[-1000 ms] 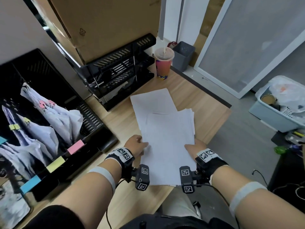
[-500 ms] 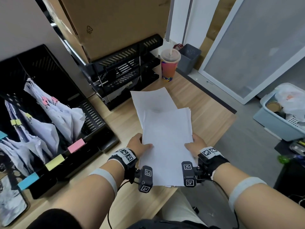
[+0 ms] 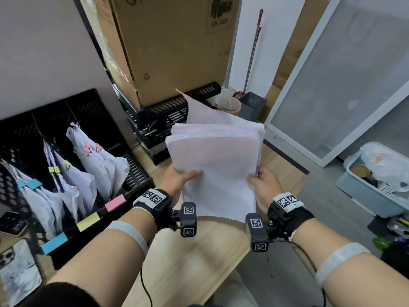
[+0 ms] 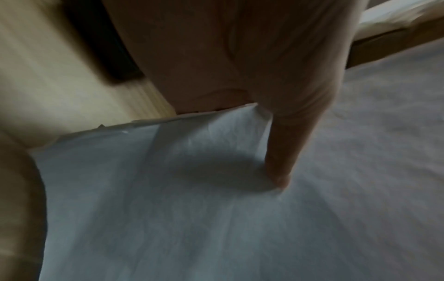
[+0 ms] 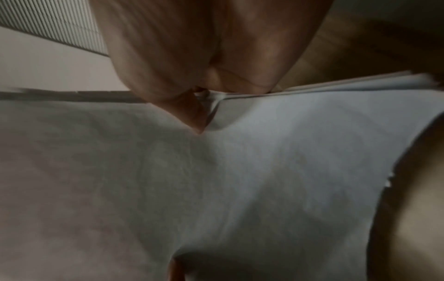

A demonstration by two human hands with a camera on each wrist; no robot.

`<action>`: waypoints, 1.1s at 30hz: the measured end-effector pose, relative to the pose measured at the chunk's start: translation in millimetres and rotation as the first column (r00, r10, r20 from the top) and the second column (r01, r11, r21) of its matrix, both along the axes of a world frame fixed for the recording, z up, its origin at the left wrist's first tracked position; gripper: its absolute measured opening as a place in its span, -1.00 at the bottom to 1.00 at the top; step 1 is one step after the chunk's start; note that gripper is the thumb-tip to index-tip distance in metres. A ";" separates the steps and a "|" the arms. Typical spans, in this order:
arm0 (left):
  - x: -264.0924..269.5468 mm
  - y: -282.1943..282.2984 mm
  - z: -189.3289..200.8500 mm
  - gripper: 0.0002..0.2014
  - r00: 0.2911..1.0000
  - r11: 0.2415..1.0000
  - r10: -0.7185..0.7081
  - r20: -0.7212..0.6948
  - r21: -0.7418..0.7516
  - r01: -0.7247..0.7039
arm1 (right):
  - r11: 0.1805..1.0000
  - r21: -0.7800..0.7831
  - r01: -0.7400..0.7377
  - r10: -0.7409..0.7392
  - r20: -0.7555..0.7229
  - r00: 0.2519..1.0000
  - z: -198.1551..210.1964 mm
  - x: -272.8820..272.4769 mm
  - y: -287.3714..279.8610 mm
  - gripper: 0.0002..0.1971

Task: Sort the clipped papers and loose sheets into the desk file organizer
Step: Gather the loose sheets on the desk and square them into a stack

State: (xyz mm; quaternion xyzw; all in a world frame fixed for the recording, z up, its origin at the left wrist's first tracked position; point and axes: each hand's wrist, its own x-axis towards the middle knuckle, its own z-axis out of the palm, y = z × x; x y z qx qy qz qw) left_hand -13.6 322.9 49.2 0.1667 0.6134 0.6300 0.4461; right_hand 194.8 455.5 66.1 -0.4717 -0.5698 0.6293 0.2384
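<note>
I hold a stack of loose white sheets [image 3: 218,165] up off the wooden desk [image 3: 190,258], tilted toward me. My left hand [image 3: 180,177] grips its left edge, thumb lying on top of the stack of sheets [image 4: 216,209]. My right hand [image 3: 263,185] grips the right edge, thumb pressed on the sheets [image 5: 240,180]. The black file organizer [image 3: 88,116] stands at the left. Its slots hold crumpled clipped papers [image 3: 97,158] with pink, yellow and blue clips. Pink, yellow and blue labels mark its front edge.
A black stacked letter tray [image 3: 163,116] sits behind the sheets under a large cardboard box [image 3: 174,45]. A lidded drink cup [image 3: 229,106] stands at the desk's far corner. Two phones [image 3: 17,273] lie at the near left. A light blue bin [image 3: 376,185] is on the floor at the right.
Both hands have lifted the stack off the desk and tilted it up toward me. The sheet that lay beneath it has come up too.
</note>
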 end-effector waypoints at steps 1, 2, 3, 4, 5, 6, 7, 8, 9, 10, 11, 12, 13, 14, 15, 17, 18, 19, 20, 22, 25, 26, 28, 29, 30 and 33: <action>-2.5 -0.7 10.5 -0.52 1.000 1.000 -0.009 -0.011 0.018 0.010 | 1.000 0.004 0.005 -0.005 -0.025 1.000 7.8 -2.2 1.2 -0.71; -5.0 -1.7 17.1 -0.54 1.000 0.999 -0.020 -0.022 0.040 0.021 | 1.000 0.009 0.005 -0.004 -0.047 0.999 14.6 -3.6 1.6 -0.69; -6.2 -3.9 24.7 -0.53 0.999 0.997 -0.037 -0.037 0.063 0.039 | 1.000 0.016 0.005 -0.004 -0.069 0.998 20.0 -4.7 1.3 -0.69; -6.0 -6.5 30.8 -0.51 0.997 0.994 -0.054 -0.055 0.092 0.059 | 1.000 0.028 0.004 -0.002 -0.078 0.997 23.8 -4.5 1.2 -0.71; -5.1 -10.0 35.4 -0.50 0.995 0.990 -0.070 -0.072 0.120 0.079 | 0.999 0.045 0.001 0.002 -0.069 0.998 25.6 -3.0 0.8 -0.73; -4.3 -13.5 37.2 -0.49 0.993 0.985 -0.080 -0.083 0.144 0.091 | 0.998 0.068 -0.008 0.010 -0.037 0.999 26.5 -1.1 -0.6 -0.73; -2.8 -17.2 36.9 -0.49 0.992 0.982 -0.088 -0.089 0.160 0.102 | 0.994 0.101 -0.029 0.029 0.004 1.000 27.1 1.2 -2.8 -0.73; -1.1 -20.7 33.7 -0.49 0.992 0.980 -0.094 -0.083 0.169 0.107 | 0.989 0.136 -0.053 0.047 0.043 0.998 27.2 3.7 -6.4 -0.71; 1.1 -24.2 28.9 -0.47 0.993 0.980 -0.094 -0.069 0.170 0.104 | 0.985 0.159 -0.069 0.059 0.063 0.996 26.4 5.9 -10.7 -0.70; 3.3 -27.4 23.1 -0.45 0.995 0.981 -0.088 -0.052 0.167 0.096 | 0.983 0.166 -0.076 0.067 0.059 0.996 24.2 7.7 -14.9 -0.69; 5.5 -30.5 18.0 -0.42 0.996 0.984 -0.079 -0.035 0.159 0.083 | 0.983 0.169 -0.071 0.062 0.060 0.996 21.5 9.9 -19.1 -0.68; 7.4 -32.5 13.7 -0.41 0.998 0.987 -0.066 -0.014 0.148 0.068 | 0.982 0.179 -0.063 0.052 0.066 0.996 19.4 11.8 -23.0 -0.69; 9.4 -34.0 12.4 -0.41 0.998 0.989 -0.057 0.006 0.138 0.055 | 0.980 0.191 -0.050 0.034 0.085 0.996 17.1 13.9 -26.1 -0.71; 10.3 -34.3 12.5 -0.43 0.999 0.989 -0.050 0.019 0.137 0.047 | 0.978 0.204 -0.030 0.009 0.106 0.994 13.5 16.4 -26.9 -0.75; 10.6 -33.8 14.4 -0.49 0.999 0.989 -0.048 0.020 0.141 0.045 | 0.976 0.217 -0.014 -0.014 0.127 0.992 10.2 18.7 -27.3 -0.81; 10.7 -30.7 20.0 -0.60 0.999 0.990 -0.035 -0.005 0.136 0.036 | 0.977 0.212 -0.006 -0.026 0.146 0.989 4.8 22.5 -27.3 -0.88; 11.1 -28.9 23.5 -0.63 0.999 0.992 -0.027 -0.027 0.123 0.030 | 0.980 0.197 -0.004 -0.025 0.144 0.989 2.3 23.6 -27.6 -0.87; 12.0 -27.4 27.5 -0.66 0.998 0.993 -0.025 -0.055 0.114 0.031 | 0.983 0.186 0.003 -0.030 0.143 0.989 1.5 23.9 -28.4 -0.85; 12.9 -25.7 31.2 -0.68 0.996 0.993 -0.023 -0.086 0.110 0.032 | 0.983 0.184 0.013 -0.038 0.135 0.990 1.4 23.2 -29.2 -0.82; 12.6 -23.4 40.6 -0.74 0.990 0.993 0.000 -0.141 0.120 0.018 | 0.977 0.207 0.049 -0.071 0.100 0.992 7.1 20.0 -30.0 -0.77; 7.7 -20.8 56.0 -0.75 0.983 0.986 0.036 -0.178 0.166 -0.006 | 0.969 0.238 0.071 -0.088 0.061 0.994 18.1 13.5 -26.2 -0.75; 6.2 -20.6 59.2 -0.72 0.981 0.985 0.047 -0.189 0.171 -0.014 | 0.967 0.250 0.050 -0.075 0.091 0.993 20.5 12.0 -24.7 -0.75; 4.5 -20.5 62.5 -0.61 0.979 0.984 0.065 -0.192 0.178 -0.030 | 0.954 0.297 -0.034 -0.029 0.208 0.978 22.1 10.5 -24.3 -0.76; 4.2 -20.4 64.6 -0.55 0.981 0.982 0.075 -0.178 0.182 -0.042 | 0.946 0.317 -0.074 -0.010 0.255 0.967 22.6 10.3 -25.6 -0.76; 3.2 -19.9 67.4 -0.51 0.983 0.980 0.090 -0.161 0.191 -0.058 | 0.939 0.328 -0.104 0.006 0.288 0.958 22.9 9.9 -26.4 -0.77; -2.4 -17.3 83.2 -0.65 0.983 0.970 0.119 -0.138 0.226 -0.085 | 0.927 0.330 -0.179 0.039 0.389 0.921 22.0 8.1 -22.0 -0.74</action>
